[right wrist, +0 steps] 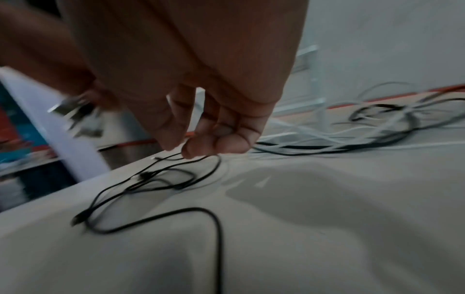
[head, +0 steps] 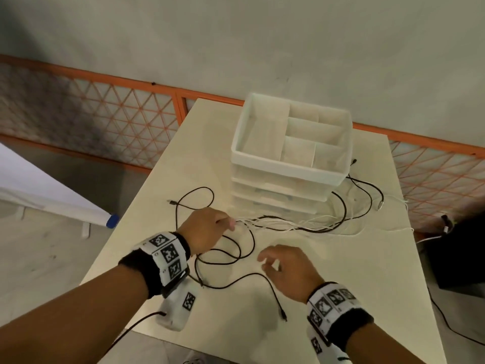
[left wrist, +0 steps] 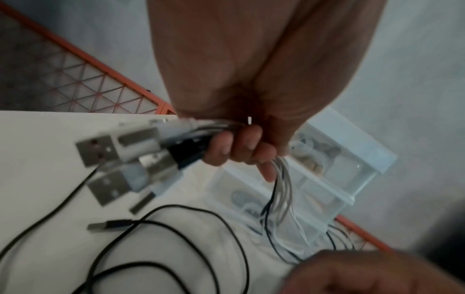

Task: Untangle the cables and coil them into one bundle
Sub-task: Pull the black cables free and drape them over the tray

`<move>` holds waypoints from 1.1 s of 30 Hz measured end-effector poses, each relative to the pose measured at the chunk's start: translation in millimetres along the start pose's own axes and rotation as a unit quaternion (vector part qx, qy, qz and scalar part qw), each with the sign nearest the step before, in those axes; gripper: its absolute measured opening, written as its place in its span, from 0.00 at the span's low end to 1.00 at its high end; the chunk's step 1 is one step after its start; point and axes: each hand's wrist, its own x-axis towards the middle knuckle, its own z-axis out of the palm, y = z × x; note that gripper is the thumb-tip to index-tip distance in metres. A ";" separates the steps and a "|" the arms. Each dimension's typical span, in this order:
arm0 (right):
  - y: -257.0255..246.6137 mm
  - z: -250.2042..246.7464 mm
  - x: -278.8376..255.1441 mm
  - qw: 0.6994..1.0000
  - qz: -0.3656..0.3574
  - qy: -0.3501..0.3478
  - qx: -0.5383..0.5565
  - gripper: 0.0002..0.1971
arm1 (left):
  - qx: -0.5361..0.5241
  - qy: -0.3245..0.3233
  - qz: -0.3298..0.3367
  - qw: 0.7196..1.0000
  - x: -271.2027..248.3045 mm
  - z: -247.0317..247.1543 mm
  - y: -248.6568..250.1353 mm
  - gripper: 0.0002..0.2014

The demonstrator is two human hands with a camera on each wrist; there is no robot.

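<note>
We see the left hand [head: 207,229] w/ fingers curled round a bunch of cables [left wrist: 176,147] by their plugs. The right hand [head: 286,269] hangs loose, holding nothing. More black cables [head: 225,256] lie on the table [head: 341,298] btw the hands.

Left hand [head: 207,229] gripped bunch of white and black cables [head: 283,224] trailing toward 3 o'clock. Right hand [head: 288,269] hovered at 5 o'clock, fingers loosely curled, holding nothing. Black cable loops [head: 231,256] sprawled on table [head: 354,298]; white drawer organizer [head: 291,151] at 12 o'clock.
</note>
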 end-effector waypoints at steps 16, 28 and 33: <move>-62.0 -30.0 18.1 0.993 -0.039 0.096 -0.055 0.05 | -0.093 -0.010 0.021 0.995 -0.1 -38.2 16.2 0.14; -59.2 -144.0 -15.2 0.952 0.022 0.265 0.149 0.11 | -0.150 0.021 0.007 0.988 15.4 -32.9 48.8 0.16; -61.9 -148.4 -19.6 0.966 0.008 0.195 0.172 0.09 | -0.246 -0.014 0.023 0.969 12.1 -39.6 72.7 0.11</move>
